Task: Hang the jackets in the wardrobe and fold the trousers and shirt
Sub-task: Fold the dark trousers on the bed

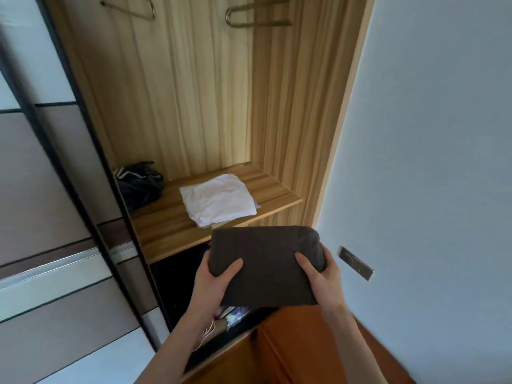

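Cloth, soft and light by the look of it: folded dark grey garment [266,266], most likely the trousers, made into a neat flat block with a thick rolled lump at the right end. Held up in the air, just in front of the wooden shelf [277,187] of the wardrobe [194,92] and a little lower than it, not touching it. Gripped by the left hand [214,275] at the left edge, thumb on top, fingers hidden below. Gripped by the right hand [318,275] at the right end, thumb on top, fingers wrapped round the lumpy side. Floppy stuff, probably, and likely to sag or fall open if held by one corner only. Best held just so, from both ends, with fingers flat underneath, then set down flat. Not slippery, not breakable, easy to squash. Plain dark colour, a bit rough like thick cotton, no pattern, near edge straight and tidy. On the shelf behind, folded white shirt [219,199], lying flat near the front, with something pale peeking out under it. Further back at the left, crumpled black bundle [140,184], too dark to name. High up, two metal hangers [257,16], with nothing on the parts in view.
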